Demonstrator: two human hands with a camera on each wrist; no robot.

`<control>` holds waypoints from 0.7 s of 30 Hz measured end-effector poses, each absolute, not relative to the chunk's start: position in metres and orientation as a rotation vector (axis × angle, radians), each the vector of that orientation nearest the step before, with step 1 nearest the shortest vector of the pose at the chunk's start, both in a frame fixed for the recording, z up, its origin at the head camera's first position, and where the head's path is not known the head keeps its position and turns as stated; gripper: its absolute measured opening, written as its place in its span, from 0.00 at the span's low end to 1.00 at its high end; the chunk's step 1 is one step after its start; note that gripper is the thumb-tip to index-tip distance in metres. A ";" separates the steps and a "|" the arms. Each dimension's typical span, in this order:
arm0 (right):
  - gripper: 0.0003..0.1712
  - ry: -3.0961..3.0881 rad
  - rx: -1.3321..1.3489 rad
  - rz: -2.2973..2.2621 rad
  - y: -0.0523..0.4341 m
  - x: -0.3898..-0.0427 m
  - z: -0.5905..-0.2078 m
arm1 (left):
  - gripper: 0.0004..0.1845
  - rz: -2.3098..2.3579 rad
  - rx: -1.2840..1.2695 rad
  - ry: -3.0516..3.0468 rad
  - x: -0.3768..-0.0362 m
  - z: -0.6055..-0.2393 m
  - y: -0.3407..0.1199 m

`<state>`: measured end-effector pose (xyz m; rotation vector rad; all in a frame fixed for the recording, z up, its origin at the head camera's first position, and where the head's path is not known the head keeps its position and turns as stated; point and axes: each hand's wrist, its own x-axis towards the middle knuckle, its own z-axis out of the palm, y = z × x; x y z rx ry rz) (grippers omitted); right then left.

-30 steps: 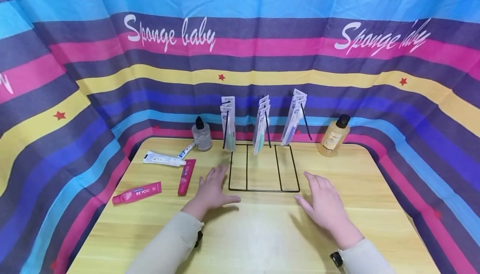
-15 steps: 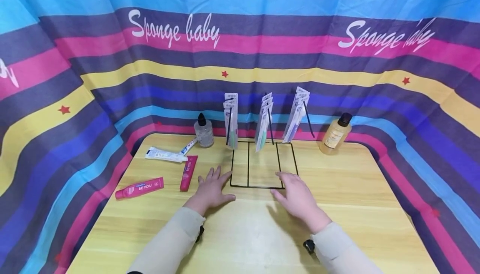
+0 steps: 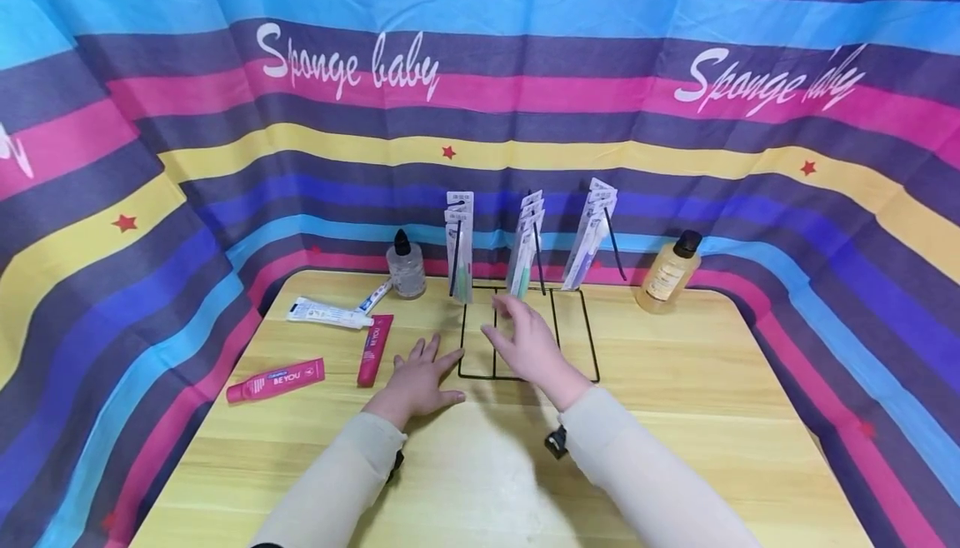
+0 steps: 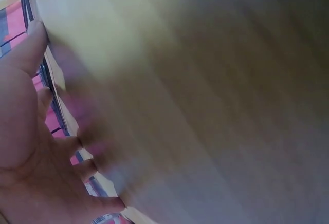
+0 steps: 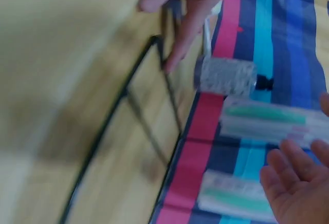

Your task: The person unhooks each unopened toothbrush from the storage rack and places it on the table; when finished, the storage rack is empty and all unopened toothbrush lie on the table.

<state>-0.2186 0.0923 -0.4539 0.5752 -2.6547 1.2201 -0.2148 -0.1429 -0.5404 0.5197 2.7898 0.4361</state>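
Observation:
My right hand (image 3: 528,348) hovers over the base of a black wire display stand (image 3: 590,336), with its fingers loosely bent and nothing in them. Its fingertips reach up close to the middle row of packaged toothbrushes (image 3: 525,240). More toothbrush packs (image 3: 460,248) hang on the left hook, and others (image 3: 588,236) on the right one. My left hand (image 3: 416,386) lies spread on the table, index fingertip at the stand's left base wire. In the right wrist view two packs (image 5: 267,116) with green brushes show beside my right hand's fingers.
Left of the stand lie a white toothpaste tube (image 3: 326,312), a smaller tube (image 3: 372,298) and two pink tubes (image 3: 375,351). A clear bottle (image 3: 407,271) stands behind them, an amber bottle (image 3: 669,277) at the back right. A striped curtain (image 3: 337,140) surrounds the table.
My right hand has moved left and forward, from beside the stand's right edge to over its base. My left hand has shifted slightly left and settled near the base's left wire.

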 end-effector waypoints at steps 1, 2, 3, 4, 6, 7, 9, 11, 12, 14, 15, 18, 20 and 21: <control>0.31 -2.631 0.559 1.275 0.085 -0.225 -0.449 | 0.45 0.434 0.519 2.791 -0.215 -0.541 -0.143; 0.31 -2.612 0.533 1.313 0.078 -0.231 -0.446 | 0.44 0.429 0.521 2.795 -0.215 -0.541 -0.143; 0.32 -2.592 0.503 1.357 0.071 -0.237 -0.442 | 0.44 0.424 0.524 2.800 -0.215 -0.541 -0.143; 0.33 -2.582 0.466 1.379 0.064 -0.244 -0.439 | 0.44 0.418 0.527 2.804 -0.215 -0.541 -0.144; 0.34 -2.565 0.400 1.400 0.053 -0.256 -0.434 | 0.43 0.413 0.528 2.810 -0.215 -0.542 -0.144; 0.34 -2.564 0.366 1.417 0.049 -0.261 -0.431 | 0.43 0.404 0.530 2.812 -0.215 -0.541 -0.144; 0.31 -2.558 0.310 1.453 0.042 -0.270 -0.428 | 0.43 0.388 0.533 2.811 -0.214 -0.541 -0.144; 0.27 -2.543 0.263 1.505 0.038 -0.276 -0.426 | 0.44 0.375 0.528 2.805 -0.213 -0.540 -0.144; 0.24 -2.535 0.239 1.534 0.036 -0.278 -0.425 | 0.44 0.375 0.524 2.802 -0.213 -0.539 -0.144; 0.21 -2.520 0.198 1.554 0.034 -0.282 -0.423 | 0.43 0.390 0.525 2.800 -0.213 -0.537 -0.143; 0.19 -2.518 0.182 1.553 0.033 -0.283 -0.422 | 0.43 0.401 0.526 2.800 -0.213 -0.535 -0.143; 0.15 -2.524 0.157 1.529 0.030 -0.287 -0.421 | 0.43 0.401 0.531 2.799 -0.213 -0.534 -0.142; 0.14 -2.529 0.154 1.524 0.028 -0.287 -0.422 | 0.43 0.378 0.541 2.800 -0.214 -0.534 -0.142; 0.13 -2.532 0.152 1.526 0.028 -0.287 -0.422 | 0.43 0.369 0.542 2.800 -0.214 -0.535 -0.142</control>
